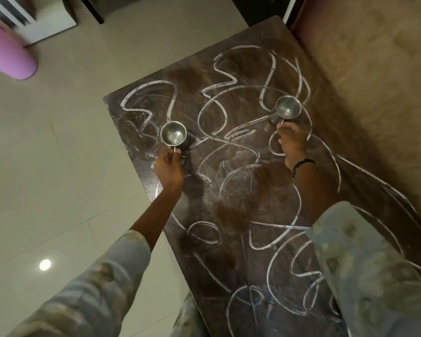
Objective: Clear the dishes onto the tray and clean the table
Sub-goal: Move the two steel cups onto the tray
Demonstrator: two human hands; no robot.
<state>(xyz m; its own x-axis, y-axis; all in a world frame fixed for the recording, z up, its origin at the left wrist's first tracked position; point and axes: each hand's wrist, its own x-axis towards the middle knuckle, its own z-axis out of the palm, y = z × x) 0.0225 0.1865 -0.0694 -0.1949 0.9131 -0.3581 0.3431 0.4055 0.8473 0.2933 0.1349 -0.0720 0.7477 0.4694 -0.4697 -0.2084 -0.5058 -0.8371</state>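
Two steel cups stand on a dark brown table (241,195) that is covered with white looping scribbles. The left steel cup (173,136) sits near the table's left edge, and my left hand (168,167) grips its handle from the near side. The right steel cup (288,108) stands further back toward the right, with my right hand (292,142) holding its handle. Both cups look empty inside. No tray is in view.
A pink cylinder (9,52) lies on the pale tiled floor (58,154) at the far left. A tan wall or panel (379,69) runs along the table's right side. Dark furniture stands beyond the table's far end.
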